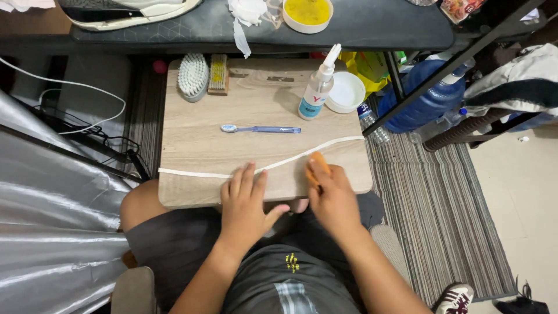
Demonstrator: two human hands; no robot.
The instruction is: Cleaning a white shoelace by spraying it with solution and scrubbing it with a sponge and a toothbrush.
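Where hands press: toothbrush beyond.

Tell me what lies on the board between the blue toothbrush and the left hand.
In the head view, only the white lace crosses the board between the toothbrush and the left hand, whose fingertips rest on it; the rest is bare wood.

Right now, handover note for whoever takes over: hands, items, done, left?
Left hand: flat, pinning the white lace to the wooden board.
Right hand: gripping a small orange brush on the lace.
Lace stretches across the board's near edge.
Unused behind it: blue toothbrush, spray bottle, white bowl, two scrub brushes.
Done or left: cannot tell how clean the lace is.
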